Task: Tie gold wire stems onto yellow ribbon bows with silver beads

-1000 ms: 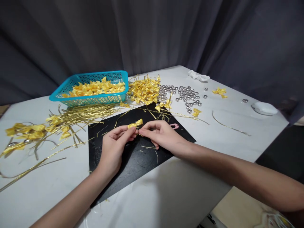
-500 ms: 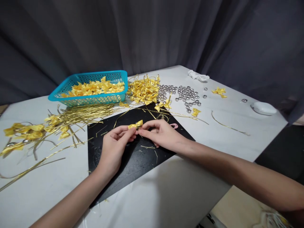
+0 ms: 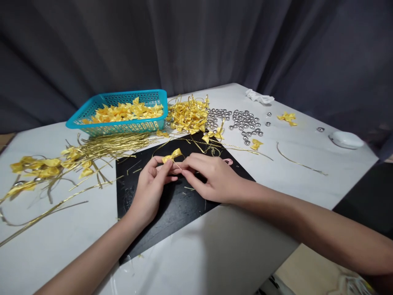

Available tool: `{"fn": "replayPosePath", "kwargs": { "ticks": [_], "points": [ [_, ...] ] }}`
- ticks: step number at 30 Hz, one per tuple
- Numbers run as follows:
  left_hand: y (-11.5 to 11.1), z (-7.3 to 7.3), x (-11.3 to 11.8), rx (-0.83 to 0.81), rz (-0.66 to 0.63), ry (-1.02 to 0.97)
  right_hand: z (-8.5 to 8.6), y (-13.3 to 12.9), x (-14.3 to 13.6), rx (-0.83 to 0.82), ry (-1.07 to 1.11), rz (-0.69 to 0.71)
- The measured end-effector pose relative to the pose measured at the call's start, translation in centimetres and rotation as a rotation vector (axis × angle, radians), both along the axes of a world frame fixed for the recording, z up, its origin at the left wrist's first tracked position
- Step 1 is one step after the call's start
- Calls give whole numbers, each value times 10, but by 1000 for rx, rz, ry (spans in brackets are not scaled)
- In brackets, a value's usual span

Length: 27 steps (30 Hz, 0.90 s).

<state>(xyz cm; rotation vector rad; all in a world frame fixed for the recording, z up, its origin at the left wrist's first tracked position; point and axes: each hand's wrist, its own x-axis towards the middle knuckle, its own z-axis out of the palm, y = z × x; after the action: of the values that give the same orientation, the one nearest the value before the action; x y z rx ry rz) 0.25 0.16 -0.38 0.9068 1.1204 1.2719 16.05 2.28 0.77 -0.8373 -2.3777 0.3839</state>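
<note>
Above the black mat (image 3: 172,217), my left hand (image 3: 150,186) pinches a small yellow ribbon bow (image 3: 172,155) between thumb and fingers. A thin gold tie (image 3: 177,165) runs from the bow toward my right hand (image 3: 215,176), whose thumb and fingertips are closed on its end. The fingertips of both hands are close together. Behind them lies a bundle of gold ties (image 3: 119,145). A pile of yellow bows with gold ties (image 3: 188,114) rests to the right of that bundle.
A blue basket (image 3: 123,125) of yellow bows stands at the back left. Silver beads (image 3: 245,119) are scattered at the back right, near white tissue (image 3: 259,97) and a white dish (image 3: 346,139). More bows (image 3: 46,167) lie at the left. A pink object (image 3: 228,162) is partly hidden.
My right fingertips have moved down and slightly away from the bow, and a length of gold tie now shows between the hands. The bow has tilted. The whole view has shifted slightly.
</note>
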Motion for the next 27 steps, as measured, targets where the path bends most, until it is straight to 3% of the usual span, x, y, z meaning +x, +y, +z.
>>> {"fn": "replayPosePath", "kwargs": {
  "ticks": [5, 8, 15, 21, 27],
  "points": [
    [0, -1, 0, 20, -2, 22, -1, -1, 2, 376, -143, -23],
    [0, -2, 1, 39, -26, 76, -2, -2, 2, 442, -111, -59],
    [-3, -4, 1, 80, -88, 170, -9, -2, -3, 110, 122, -59],
    [-3, -3, 3, 82, -102, 202, -11, 1, -7, -81, 300, -102],
    [-3, -2, 3, 58, -116, 213, -7, 2, -12, -529, 461, -197]
  ]
}}
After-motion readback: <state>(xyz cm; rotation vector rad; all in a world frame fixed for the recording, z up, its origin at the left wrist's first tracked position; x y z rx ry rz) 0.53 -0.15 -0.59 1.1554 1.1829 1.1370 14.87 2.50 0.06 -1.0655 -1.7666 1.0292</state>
